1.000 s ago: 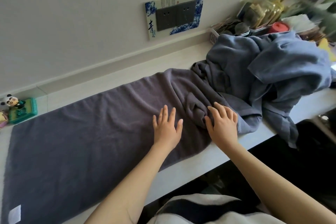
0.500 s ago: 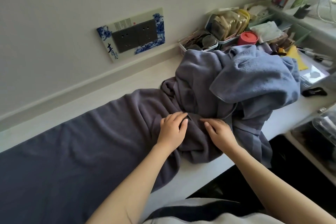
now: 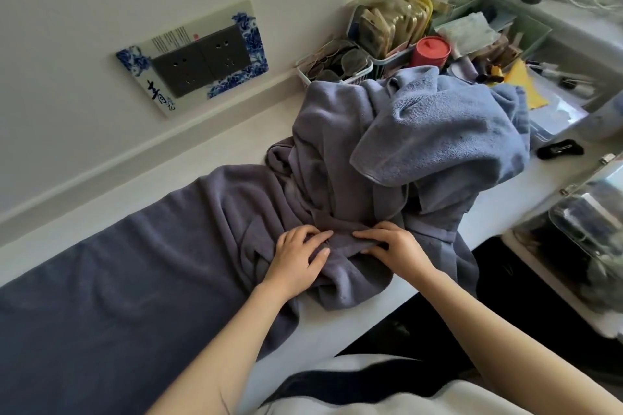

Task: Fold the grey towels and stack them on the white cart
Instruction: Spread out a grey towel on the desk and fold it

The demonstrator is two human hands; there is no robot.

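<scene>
On the white counter [image 3: 188, 178], against the wall:
Dark grey towel [image 3: 111, 280]: lies spread lengthwise from the left edge of the view toward the middle; its right end is bunched into folds under both hands.
Left hand [image 3: 298, 261]: rests on the bunched end of the dark grey towel, fingers curled and gripping a fold of the cloth, thumb toward the right.
Right hand [image 3: 392, 248]: sits just beside the left hand, fingertips nearly meeting it, fingers curled and pinching the same bunched fold.
Towel pile [image 3: 397, 152]: a heap of lighter grey-blue towels stands directly behind the hands and overlaps the right end of the dark grey towel; one part hangs over the front edge of the counter to the right of the right hand.
White basket [image 3: 303, 72]: stands behind the pile near the wall; holds dark round items, which cannot be made out further.
Clear tub [image 3: 357, 15]: behind the basket; holds upright flat packets.
Red jar [image 3: 429, 51]: stands touching the back of the pile, lid on.
Green tray [image 3: 532, 32]: far right rear; holds a white folded cloth and small mixed items.
Socket plate [image 3: 192, 57]: mounted on the wall, blue-and-white border.
Clear box [image 3: 586, 212]: lower right, apart from the counter; contents blurred.
</scene>
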